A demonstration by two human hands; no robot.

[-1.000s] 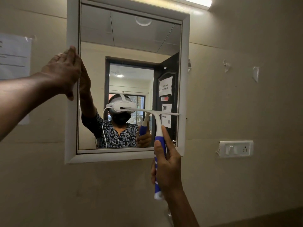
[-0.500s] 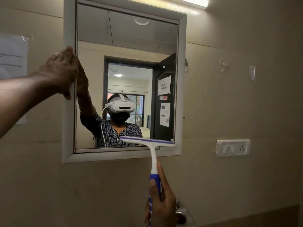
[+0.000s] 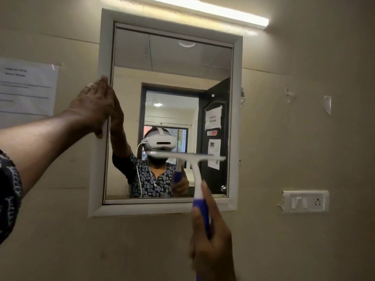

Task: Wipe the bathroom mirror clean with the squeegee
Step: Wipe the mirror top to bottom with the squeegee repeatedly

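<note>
I am looking at the mirror (image 3: 172, 78) on the tan wall (image 3: 304, 138). It is sitting in a white frame (image 3: 237, 118). The right hand (image 3: 212, 242) is curling around the blue handle (image 3: 199, 211) of the squeegee (image 3: 195, 173) and gripping it tight. The thumb is lying up along the handle. The squeegee is standing upright. Its long white blade (image 3: 185, 155) is lying level across the lower right part of the glass. The blade is blurry, so I am not able to tell if it is truly touching the glass.

The left hand (image 3: 95, 104) is pressing flat on the left side of the frame. Its fingers are straight, close together and pointing up.

A long light (image 3: 203, 12) is glowing above the mirror. A white paper (image 3: 26, 88) is hanging on the wall to the left, but its words are too small to read. A white switch plate (image 3: 305, 201) is sitting low on the wall to the right. In the glass a dark door is showing with a note (image 3: 213, 119) on it. The letters are showing backwards, and I am reading "Laundry Machine".
</note>
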